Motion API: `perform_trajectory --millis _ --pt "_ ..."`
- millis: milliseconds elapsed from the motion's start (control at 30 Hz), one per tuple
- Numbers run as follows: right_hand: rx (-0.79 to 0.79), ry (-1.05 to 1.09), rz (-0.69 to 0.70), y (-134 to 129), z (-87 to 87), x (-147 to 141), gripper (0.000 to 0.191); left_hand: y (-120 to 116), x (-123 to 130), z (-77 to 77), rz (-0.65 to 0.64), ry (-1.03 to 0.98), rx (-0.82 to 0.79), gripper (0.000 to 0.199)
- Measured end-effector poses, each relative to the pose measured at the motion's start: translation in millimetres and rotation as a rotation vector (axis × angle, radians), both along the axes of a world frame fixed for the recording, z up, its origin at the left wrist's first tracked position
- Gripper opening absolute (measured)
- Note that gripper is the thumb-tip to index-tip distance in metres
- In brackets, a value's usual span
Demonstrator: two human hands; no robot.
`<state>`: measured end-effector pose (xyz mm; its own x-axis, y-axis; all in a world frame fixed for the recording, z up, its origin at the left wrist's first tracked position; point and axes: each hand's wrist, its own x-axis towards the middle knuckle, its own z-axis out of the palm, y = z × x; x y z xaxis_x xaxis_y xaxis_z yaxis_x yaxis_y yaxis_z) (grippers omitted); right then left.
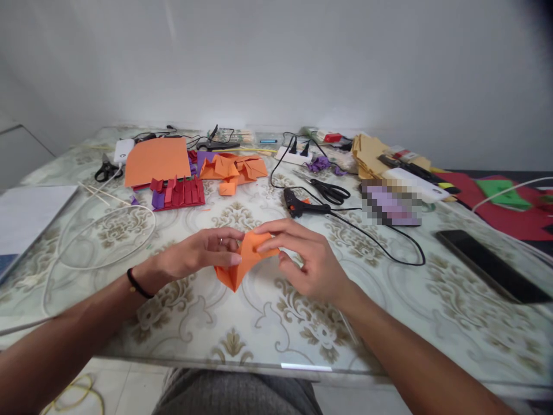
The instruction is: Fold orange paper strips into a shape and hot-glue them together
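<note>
A folded piece of orange paper (247, 253) is between my two hands, just above the patterned table near its middle. My left hand (211, 251) grips its left side, thumb in front and fingers behind. On the right, my right hand (306, 256) has its fingertips on the paper's upper right part, with the thumb bent below; the paper sits between them. The paper's lower corner points down toward me. Beyond my hands lie more folded orange pieces (235, 167) and a row of folded red paper pieces (185, 192).
A black glue gun (302, 204) with its cord and black-handled scissors (330, 190) lie behind my right hand. A phone (492, 265) is at the right. Orange sheets (155, 158), a white power strip (294, 154) and a white cable (108, 268) are also on the table.
</note>
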<state>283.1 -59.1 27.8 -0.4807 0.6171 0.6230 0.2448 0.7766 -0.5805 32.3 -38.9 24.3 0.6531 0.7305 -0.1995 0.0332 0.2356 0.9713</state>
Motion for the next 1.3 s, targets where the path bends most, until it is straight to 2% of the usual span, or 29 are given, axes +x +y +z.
perform_trajectory --millis 200,400,567,833,967,1067,1167,1300 --pt "-0.001 -0.009 0.013 -2.3 -1.4 -5.5 0.026 -1.8 2.7 3.4 -0.050 0.062 0.006 0.021" --pt "-0.019 -0.042 -0.069 -0.7 -6.6 -9.7 0.034 -1.5 4.2 -2.9 -0.022 0.073 0.009 0.030" --pt "-0.044 -0.082 -0.104 3.5 -9.0 -6.8 0.024 -2.4 5.8 -1.9 0.044 0.111 0.080 0.035" --pt "-0.369 -0.112 -0.116 6.6 -11.3 -7.4 0.013 -1.3 4.2 -4.8 0.072 0.177 0.163 0.028" --pt "-0.434 -0.092 -0.139 6.2 -10.1 -8.3 0.010 -0.5 3.0 -11.1 0.063 0.190 0.161 0.028" --pt "-0.448 -0.085 -0.121 4.6 -8.5 -9.5 0.009 -0.7 3.9 -12.3 0.074 0.183 0.157 0.041" --pt "-0.454 -0.065 -0.097 3.1 -7.4 -10.4 0.008 -2.6 4.3 -10.2 0.099 0.203 0.256 0.052" --pt "-0.469 -0.062 -0.070 2.5 -7.8 -11.4 0.007 -7.4 4.0 -7.5 0.096 0.230 0.421 0.048"
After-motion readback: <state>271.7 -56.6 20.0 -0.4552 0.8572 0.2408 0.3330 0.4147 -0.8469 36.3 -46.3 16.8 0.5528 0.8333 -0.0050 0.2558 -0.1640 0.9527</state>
